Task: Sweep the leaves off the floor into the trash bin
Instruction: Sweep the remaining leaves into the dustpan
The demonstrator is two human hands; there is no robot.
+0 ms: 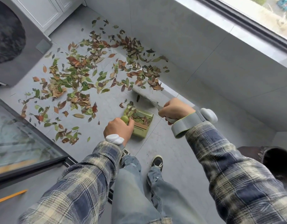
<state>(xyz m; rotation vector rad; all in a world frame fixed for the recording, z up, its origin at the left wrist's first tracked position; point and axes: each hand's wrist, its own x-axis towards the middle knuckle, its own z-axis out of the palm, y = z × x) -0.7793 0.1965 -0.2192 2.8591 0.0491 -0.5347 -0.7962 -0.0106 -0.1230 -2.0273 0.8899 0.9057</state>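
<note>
Blue-and-cream plaid sleeves (84, 180), white wrist devices (114, 139), faded jeans (131, 191), dark sneakers (157, 162)

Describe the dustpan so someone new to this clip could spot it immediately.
Find the grey floor strewn with leaves beneath the window. Just ahead of the person's shoes, the left hand grips the dustpan by its handle. It is the only olive-green, boxy thing there, with leaves already inside, unlike the grey broom beside it.

Looked like enclosed home balcony, laundry corner: grey tiled floor (180, 151), low tiled wall (204, 46) under wide window (268, 16), front-loading washing machine (26, 65), white cabinet (47, 12), sliding glass door (18, 139).
</note>
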